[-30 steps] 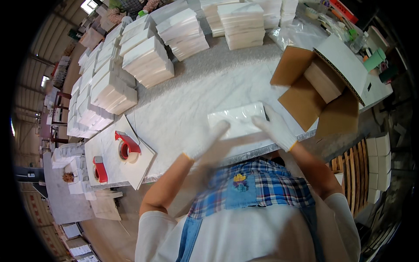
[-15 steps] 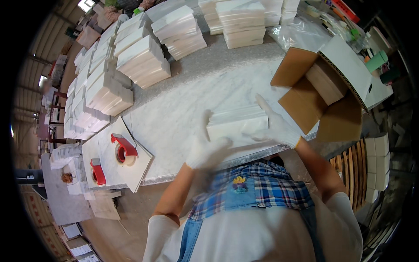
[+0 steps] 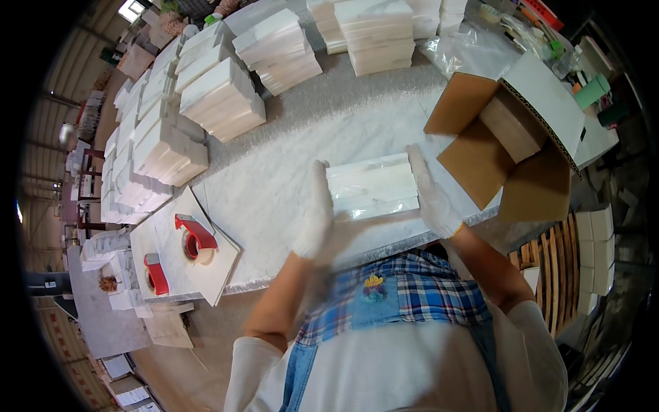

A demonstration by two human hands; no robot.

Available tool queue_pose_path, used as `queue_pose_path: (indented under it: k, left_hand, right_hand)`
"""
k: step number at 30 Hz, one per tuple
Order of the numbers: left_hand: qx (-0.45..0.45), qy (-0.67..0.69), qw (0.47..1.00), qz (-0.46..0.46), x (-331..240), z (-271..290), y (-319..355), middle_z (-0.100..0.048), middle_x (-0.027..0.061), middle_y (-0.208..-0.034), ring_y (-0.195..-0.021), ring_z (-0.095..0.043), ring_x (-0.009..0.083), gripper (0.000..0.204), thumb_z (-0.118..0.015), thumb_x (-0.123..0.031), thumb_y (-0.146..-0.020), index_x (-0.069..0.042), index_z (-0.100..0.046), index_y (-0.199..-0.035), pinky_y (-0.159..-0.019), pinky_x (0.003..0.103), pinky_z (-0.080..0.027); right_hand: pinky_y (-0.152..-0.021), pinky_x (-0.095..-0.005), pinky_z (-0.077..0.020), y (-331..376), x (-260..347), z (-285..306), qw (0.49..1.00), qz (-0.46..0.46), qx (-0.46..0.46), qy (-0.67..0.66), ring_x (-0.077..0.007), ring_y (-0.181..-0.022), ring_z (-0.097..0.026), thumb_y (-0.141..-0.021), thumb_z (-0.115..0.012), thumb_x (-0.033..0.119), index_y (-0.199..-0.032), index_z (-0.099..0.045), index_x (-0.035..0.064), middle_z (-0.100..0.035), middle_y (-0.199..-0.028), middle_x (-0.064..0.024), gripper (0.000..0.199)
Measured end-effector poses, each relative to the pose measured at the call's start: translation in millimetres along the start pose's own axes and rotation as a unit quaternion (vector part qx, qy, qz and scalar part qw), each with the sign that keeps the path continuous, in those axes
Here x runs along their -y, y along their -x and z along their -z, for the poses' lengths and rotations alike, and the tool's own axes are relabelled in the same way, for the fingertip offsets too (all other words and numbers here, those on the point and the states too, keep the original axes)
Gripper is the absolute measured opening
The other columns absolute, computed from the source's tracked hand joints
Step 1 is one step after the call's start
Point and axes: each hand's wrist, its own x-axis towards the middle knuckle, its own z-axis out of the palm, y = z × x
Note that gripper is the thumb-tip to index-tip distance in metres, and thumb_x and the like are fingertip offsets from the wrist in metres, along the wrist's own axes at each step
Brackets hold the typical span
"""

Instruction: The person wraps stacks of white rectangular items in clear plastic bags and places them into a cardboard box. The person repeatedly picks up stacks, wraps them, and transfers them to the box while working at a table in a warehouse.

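Observation:
A small stack of white marble-look tiles (image 3: 374, 187), with a glossy clear film catching the light, is squeezed between my two gloved hands above the marble work surface (image 3: 268, 199). My left hand (image 3: 317, 213), in a white glove, presses its palm and straight fingers along the stack's left end. On the right end my right hand (image 3: 431, 199), gloved the same way, lies flat with fingers pointing away from me. The undersides of the tiles are hidden, so I cannot tell if they touch the surface.
An open cardboard box (image 3: 473, 168) stands at the right, a pale block inside. Two red tape dispensers (image 3: 195, 239) lie at the left by white boards (image 3: 216, 264). Several tile stacks (image 3: 223, 99) line the far and left edges. Plastic film (image 3: 470, 51) lies at the far right.
The tile stack has tipped so its broad, film-covered side faces up toward me. My left hand has moved up from the near left corner onto the left end.

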Motion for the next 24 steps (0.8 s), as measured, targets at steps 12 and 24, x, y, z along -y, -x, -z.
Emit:
queue_pose_path:
  k: [12, 24]
  left_hand:
    - [-0.103, -0.249, 0.957, -0.108, 32, 6, -12, -0.053, 0.0175, -0.137, -0.122, -0.053, 0.0239, 0.064, -0.058, -0.029, -0.101, 0.004, -0.040, -0.152, -0.101, 0.036, -0.048]
    - [0.102, -0.817, 0.514, -0.240, -19, -20, -19, -0.053, 0.0261, -0.133, -0.135, -0.045, 0.0406, 0.122, -0.087, -0.065, -0.059, 0.007, -0.044, -0.147, -0.117, 0.056, -0.028]
  right_hand:
    - [-0.119, -0.0419, -0.0347, 0, 4, -32, 0.980, 0.035, -0.155, 0.121, -0.0359, -0.139, -0.046, -0.105, -0.057, 0.033, -0.163, -0.029, -0.0027, -0.045, -0.150, -0.0244, 0.074]
    - [-0.124, -0.0461, -0.0342, 10, 35, 22, 0.945, -0.062, 0.076, 0.313, -0.0450, -0.152, -0.035, -0.065, -0.092, 0.051, -0.168, -0.004, 0.0037, -0.032, -0.162, -0.0328, 0.143]
